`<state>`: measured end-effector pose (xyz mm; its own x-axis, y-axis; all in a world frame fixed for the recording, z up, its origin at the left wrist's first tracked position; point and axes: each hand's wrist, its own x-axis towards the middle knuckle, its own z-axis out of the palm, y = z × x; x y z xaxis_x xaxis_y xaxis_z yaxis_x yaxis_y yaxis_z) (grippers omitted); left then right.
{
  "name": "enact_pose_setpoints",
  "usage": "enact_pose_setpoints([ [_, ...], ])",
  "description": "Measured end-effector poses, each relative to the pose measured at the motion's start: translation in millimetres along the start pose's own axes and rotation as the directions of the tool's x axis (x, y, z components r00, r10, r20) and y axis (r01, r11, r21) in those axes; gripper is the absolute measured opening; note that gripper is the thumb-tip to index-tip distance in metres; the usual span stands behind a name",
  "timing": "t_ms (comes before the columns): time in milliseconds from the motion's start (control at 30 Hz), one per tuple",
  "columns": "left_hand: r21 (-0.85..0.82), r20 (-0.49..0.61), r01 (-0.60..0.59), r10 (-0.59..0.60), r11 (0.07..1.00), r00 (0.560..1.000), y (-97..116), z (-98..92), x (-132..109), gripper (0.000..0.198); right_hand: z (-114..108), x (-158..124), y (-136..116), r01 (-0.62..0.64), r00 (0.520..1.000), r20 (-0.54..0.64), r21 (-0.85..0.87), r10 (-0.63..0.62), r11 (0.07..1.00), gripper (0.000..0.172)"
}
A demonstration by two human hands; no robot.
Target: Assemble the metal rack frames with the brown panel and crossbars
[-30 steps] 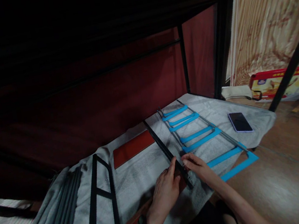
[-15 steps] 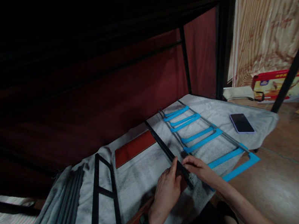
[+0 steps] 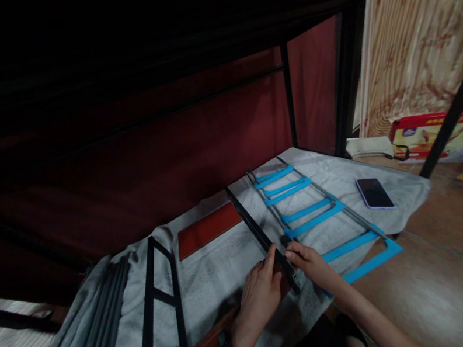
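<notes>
At the near end of the long black metal bar (image 3: pixel 260 234), left hand (image 3: pixel 258 296) and right hand (image 3: pixel 313 263) both pinch it; the blue-rung grey metal frame (image 3: pixel 309 211) just right seems unattached.

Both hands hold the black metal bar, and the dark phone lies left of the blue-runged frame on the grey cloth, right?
No. The head view shows the dark phone right of the blue-runged frame on the grey cloth. Left hand and right hand do hold the black metal bar.
</notes>
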<state>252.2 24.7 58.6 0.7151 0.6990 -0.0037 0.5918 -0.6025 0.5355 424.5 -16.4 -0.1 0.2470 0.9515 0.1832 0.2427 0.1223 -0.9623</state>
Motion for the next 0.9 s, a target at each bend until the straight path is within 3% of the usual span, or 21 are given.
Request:
enact_pose_setpoints([
  [133, -0.003, -0.007, 0.002, -0.002, 1.0, 1.0, -3, 2.4, 0, 0.064, 3, 3, -5, -0.039, 0.998, -0.063, -0.204, 0.027, 0.978, 0.043],
  [233, -0.014, -0.011, 0.004, -0.004, 1.0, 1.0, -4, 3.1, 1, 0.064, 1, 0, -5, -0.113, 0.993, -0.044, -0.008, 0.113, 0.994, 0.044],
  [333, -0.009, -0.002, 0.012, -0.012, 1.0, 1.0, -4, 2.8, 1, 0.064, -1, -3, 0, -0.059, 0.998, 0.015, 0.165, 0.058, 0.984, 0.037],
  [600, -0.019, -0.004, 0.004, -0.004, 1.0, 1.0, -1, 1.4, 1, 0.064, 0, 0, 6, -0.143, 0.99, 0.007, 0.013, 0.143, 0.99, 0.041],
  [767, -0.005, 0.006, 0.025, -0.025, 1.0, 1.0, -1, 1.3, 1, 0.065, -1, -2, 1, -0.066, 0.998, 0.017, 0.186, 0.064, 0.98, 0.039],
  [900, -0.002, 0.011, 0.017, -0.017, 1.0, 1.0, 1, 0.4, 0, 0.065, 5, -2, 3, -0.099, 0.995, 0.006, 0.039, 0.099, 0.994, 0.043],
])
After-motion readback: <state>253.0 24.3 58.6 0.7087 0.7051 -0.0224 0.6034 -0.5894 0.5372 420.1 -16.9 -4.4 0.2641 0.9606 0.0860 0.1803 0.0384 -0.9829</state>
